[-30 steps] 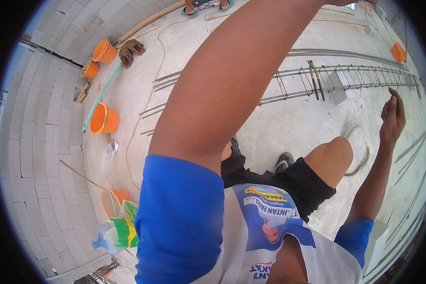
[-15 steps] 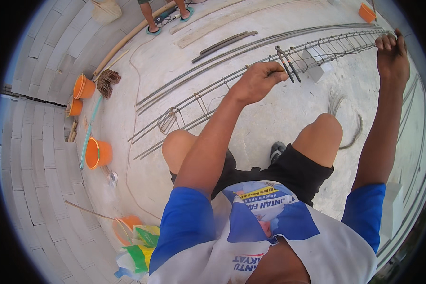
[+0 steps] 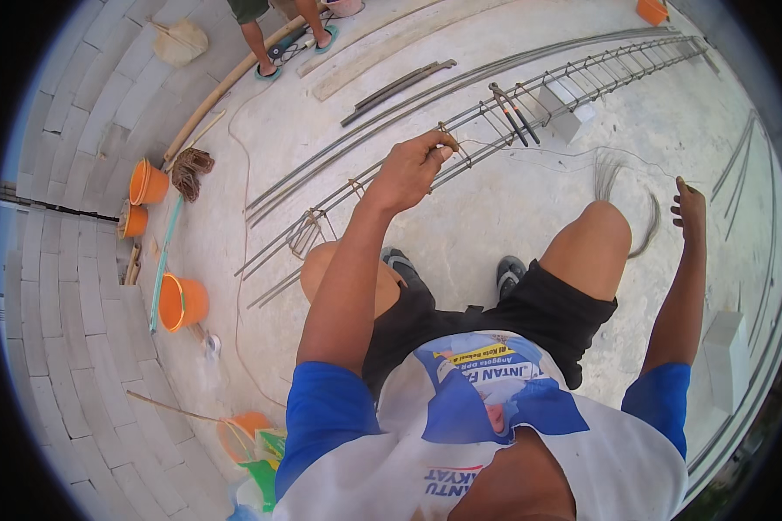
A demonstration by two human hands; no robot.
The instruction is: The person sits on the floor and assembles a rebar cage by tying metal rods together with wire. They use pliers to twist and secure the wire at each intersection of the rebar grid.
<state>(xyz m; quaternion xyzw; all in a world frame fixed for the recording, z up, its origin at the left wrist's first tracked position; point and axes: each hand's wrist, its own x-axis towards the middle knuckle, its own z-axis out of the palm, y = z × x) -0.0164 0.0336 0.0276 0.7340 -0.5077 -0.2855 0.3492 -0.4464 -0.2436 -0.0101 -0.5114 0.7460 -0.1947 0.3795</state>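
Observation:
A long rebar cage (image 3: 573,71) with square stirrups lies slantwise across the floor before me. My left hand (image 3: 411,171) is closed at a stirrup on its near part, thumb and finger pinched on a thin binding wire (image 3: 621,151). That wire runs slack over to my right hand (image 3: 690,208), out on the right, which pinches its other end. A pair of orange-handled pincers (image 3: 518,120) rests across the cage bars, right of my left hand. Several loose stirrups (image 3: 306,233) hang at the cage's near left end.
A white block (image 3: 568,111) sits under the cage. A bundle of tie wire (image 3: 607,178) lies by my right knee. Beyond the cage are long loose bars (image 3: 321,165) and planks (image 3: 365,74). Orange buckets (image 3: 182,302) line the block wall (image 3: 69,304). Another person's legs (image 3: 254,48) stand far left.
My left hand has moved left and down along the cage. My right hand has come down toward me from the cage's far end, and the thin wire now shows between both hands.

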